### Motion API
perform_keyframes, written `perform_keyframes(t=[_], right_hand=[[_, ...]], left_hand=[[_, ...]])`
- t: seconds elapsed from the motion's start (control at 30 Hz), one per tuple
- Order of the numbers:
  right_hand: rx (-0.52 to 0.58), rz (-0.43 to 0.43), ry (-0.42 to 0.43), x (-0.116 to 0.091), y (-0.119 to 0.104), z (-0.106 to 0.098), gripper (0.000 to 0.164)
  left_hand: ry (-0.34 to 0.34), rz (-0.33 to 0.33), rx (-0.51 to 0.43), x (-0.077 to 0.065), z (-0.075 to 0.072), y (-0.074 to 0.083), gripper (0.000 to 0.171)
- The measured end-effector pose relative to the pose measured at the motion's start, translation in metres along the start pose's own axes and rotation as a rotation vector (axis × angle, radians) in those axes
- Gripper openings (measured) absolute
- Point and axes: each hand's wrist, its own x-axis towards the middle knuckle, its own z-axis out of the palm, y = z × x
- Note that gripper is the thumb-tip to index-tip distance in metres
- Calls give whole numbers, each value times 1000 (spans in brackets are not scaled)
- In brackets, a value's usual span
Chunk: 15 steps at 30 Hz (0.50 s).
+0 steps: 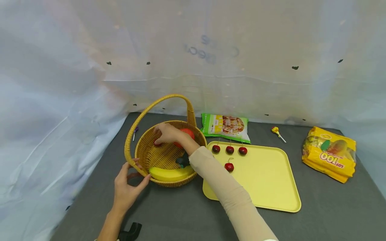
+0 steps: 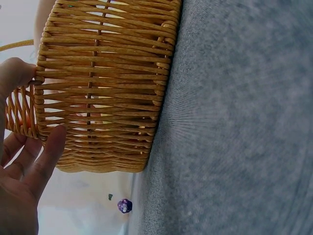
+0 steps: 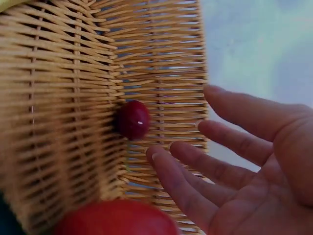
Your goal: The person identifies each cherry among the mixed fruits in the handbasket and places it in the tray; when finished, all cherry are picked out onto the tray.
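Note:
My left hand (image 1: 128, 189) grips the wicker basket (image 2: 105, 88) at the base of its arched handle, thumb and fingers on either side. Inside the basket, my right hand (image 3: 244, 166) is spread with fingers extended beside a dark red cherry (image 3: 134, 120). The cherry lies against the basket's inner wall, apart from the fingers in the right wrist view. A yellow banana (image 1: 170, 174) lies along the near side of the basket. A round red fruit (image 3: 117, 220) sits farther back, partly hidden by my right hand in the head view.
Right of the basket is a yellow tray (image 1: 265, 180) with several stemmed cherries (image 1: 230, 150). A green food packet (image 1: 226, 127) lies behind it. Farther right are a yellow lollipop (image 1: 275, 130) and a yellow candy bag (image 1: 328, 154). A purple lollipop (image 2: 124, 205) lies left of the basket.

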Motion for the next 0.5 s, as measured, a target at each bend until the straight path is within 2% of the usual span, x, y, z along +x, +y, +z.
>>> perform_keyframes(t=[0.27,0.43,0.5], right_hand=[[-116,71,12,19,3,23,30],[-156,79,-20,21,6,34,34],[-168,77,-40,22,5,37,29]], left_hand=[[-9,-25,5,-13,1,-30,78],[-10,-36,2,-14,2,-31,78],[-3,-34,9,-12,2,-26,78]])
